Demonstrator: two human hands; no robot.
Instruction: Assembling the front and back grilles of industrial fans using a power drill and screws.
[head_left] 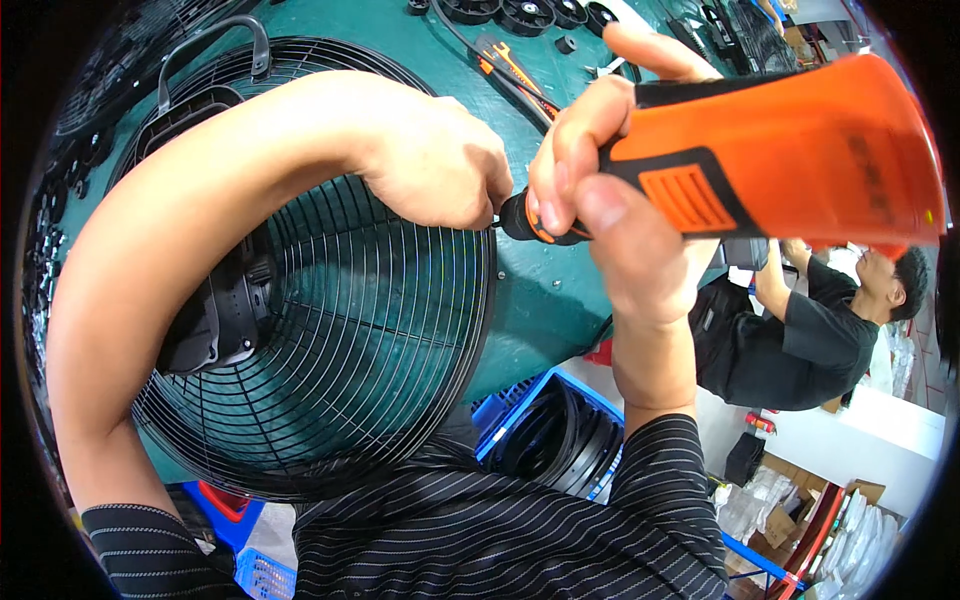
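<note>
My right hand (640,235) is wrapped round an orange and black power screwdriver (790,150), with its nose pointing left. My left hand (440,165) is closed in a pinch right at the driver's tip, by the outer rim of a round black wire fan guard (330,330). Whatever the left fingers hold is hidden behind them. The guard lies on a green table (530,320), and a black motor housing (225,315) shows at its middle, partly under my left forearm. A grey carrying handle (215,45) stands up at the guard's far side.
Several black round parts (525,15) and an orange and black tool (510,70) lie at the far side. Small screws (555,283) lie right of the guard. A blue crate (550,385) with black rings stands below the table edge. Another person (800,340) is at the right.
</note>
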